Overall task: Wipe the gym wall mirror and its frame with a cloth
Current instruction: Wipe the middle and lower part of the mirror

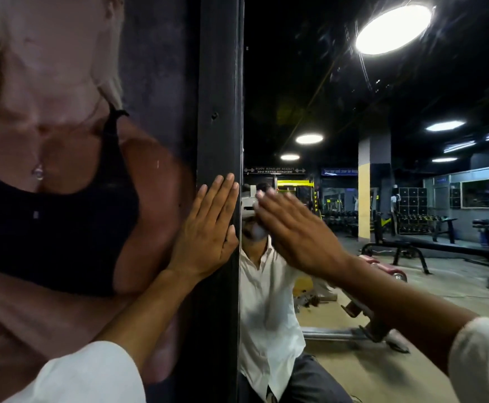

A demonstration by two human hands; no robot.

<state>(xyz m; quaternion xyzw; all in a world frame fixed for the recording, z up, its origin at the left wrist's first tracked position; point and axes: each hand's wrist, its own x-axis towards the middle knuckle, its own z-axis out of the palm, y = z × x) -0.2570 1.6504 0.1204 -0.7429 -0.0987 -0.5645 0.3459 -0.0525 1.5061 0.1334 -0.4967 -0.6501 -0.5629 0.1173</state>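
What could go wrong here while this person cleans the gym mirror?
The left hand lies bare and flat on the black frame, so it may leave fingerprints there. The right hand presses flat on the mirror, blurred in motion; any bare skin touching the glass might smear it.

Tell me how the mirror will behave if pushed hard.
The mirror probably stays rigid: its black frame looks solid and fixed. Its glossy surface likely lets the flat right hand slide easily. Being glass, it may crack under sharp pressure.
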